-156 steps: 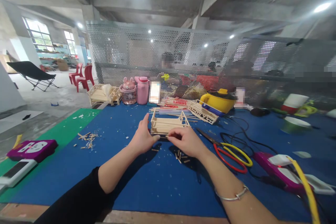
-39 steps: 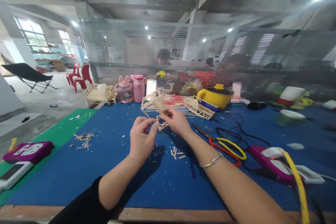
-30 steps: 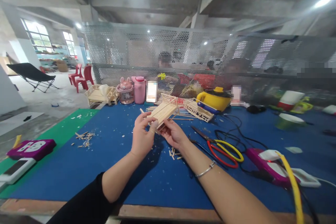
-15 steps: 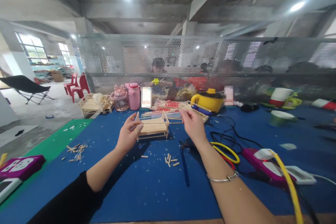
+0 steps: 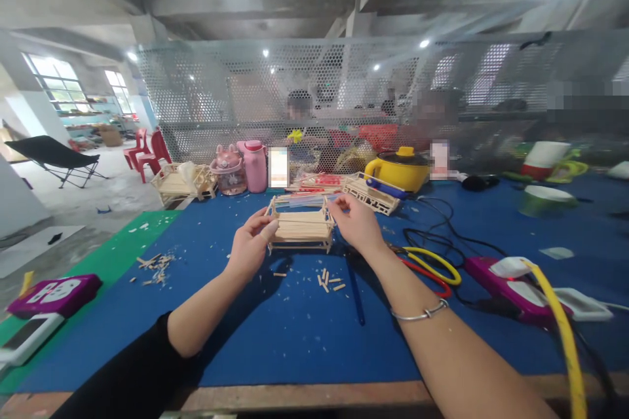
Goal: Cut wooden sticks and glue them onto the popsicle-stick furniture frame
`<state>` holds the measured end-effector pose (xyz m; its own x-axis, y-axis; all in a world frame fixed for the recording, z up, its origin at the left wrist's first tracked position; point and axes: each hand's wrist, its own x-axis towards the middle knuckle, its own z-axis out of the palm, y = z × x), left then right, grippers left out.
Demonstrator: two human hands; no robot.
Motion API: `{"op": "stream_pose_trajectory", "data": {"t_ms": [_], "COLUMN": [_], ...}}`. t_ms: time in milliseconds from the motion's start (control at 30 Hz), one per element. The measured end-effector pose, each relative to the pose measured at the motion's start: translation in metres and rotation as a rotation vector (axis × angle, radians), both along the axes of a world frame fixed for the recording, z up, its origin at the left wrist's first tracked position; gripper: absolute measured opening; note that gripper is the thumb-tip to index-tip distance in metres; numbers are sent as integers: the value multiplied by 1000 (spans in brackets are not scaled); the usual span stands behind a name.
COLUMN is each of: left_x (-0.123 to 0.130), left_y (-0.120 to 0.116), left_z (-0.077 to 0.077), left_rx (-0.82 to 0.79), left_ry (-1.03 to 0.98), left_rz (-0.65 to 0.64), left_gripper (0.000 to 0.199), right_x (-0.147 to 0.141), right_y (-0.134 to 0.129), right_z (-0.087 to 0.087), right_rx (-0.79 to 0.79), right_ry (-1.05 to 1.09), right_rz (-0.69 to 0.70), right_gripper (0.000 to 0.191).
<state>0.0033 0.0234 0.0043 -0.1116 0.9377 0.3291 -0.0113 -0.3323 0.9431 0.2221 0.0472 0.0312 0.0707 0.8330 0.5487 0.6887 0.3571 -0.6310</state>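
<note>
A small bed-like frame of pale wooden sticks [image 5: 302,228] stands on the blue mat [image 5: 289,334], between my hands. My left hand [image 5: 251,241] is closed on the frame's left end, thumb toward the front. At its right end, my right hand [image 5: 354,221] has its fingertips pinched at the top of the corner post. Whether a thin stick is still between those right fingertips is too small to tell.
Short stick offcuts [image 5: 330,280] lie in front, others [image 5: 156,267] at left. A blue-handled tool [image 5: 356,294] and cables are near my right forearm. Behind stand a yellow pot [image 5: 400,169], a pink bottle [image 5: 254,167], another stick frame [image 5: 371,195] and a mesh partition. A person sits beyond it.
My right hand has moved left to the frame's right end; the thin stick that stretched between my hands no longer shows there. The view has shifted slightly.
</note>
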Motion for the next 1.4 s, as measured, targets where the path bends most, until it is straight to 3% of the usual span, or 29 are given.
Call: {"op": "stream_pose_trajectory", "data": {"t_ms": [167,367,467,633,767,833,933,1000,1100,1167,1400], "left_x": [2,7,7,4,2,0,-1,-2,-1,-1,-3], "left_y": [-8,-24,-20,-15,-17,-18,-18,-18,-18,-18,-15], "left_z": [9,18,12,6,5,4,4,3,3,3,1], "left_rx": [-91,-136,-83,-144,20,127,259,301,325,324,250], "left_ry": [-186,-281,-204,-81,213,357,481,515,556,591,555], "left_rz": [-40,-122,-114,-104,121,212,254,254,259,265,208], "left_gripper": [28,27,24,27,18,16,14,14,15,14,12], "right_x": [-12,-11,-10,-10,-4,-4,-14,-27,-50,-60,-65], "right_y": [-8,-11,-9,-12,-15,-20,-33,-41,-44,-41,-35], "right_z": [0,7,7,6,10,15,21,21,10,0,-11], "right_rx": [-12,57,22,-57,-58,42,286,294,42,-109,-294], "right_ry": [-246,-238,-259,-335,-306,-260,-96,-15,29,113,336], "right_rz": [216,168,202,154,75,-55,-134,15,340,463,506], "right_gripper": [31,33,30,29,47,56,39,31,26,25,24]}}
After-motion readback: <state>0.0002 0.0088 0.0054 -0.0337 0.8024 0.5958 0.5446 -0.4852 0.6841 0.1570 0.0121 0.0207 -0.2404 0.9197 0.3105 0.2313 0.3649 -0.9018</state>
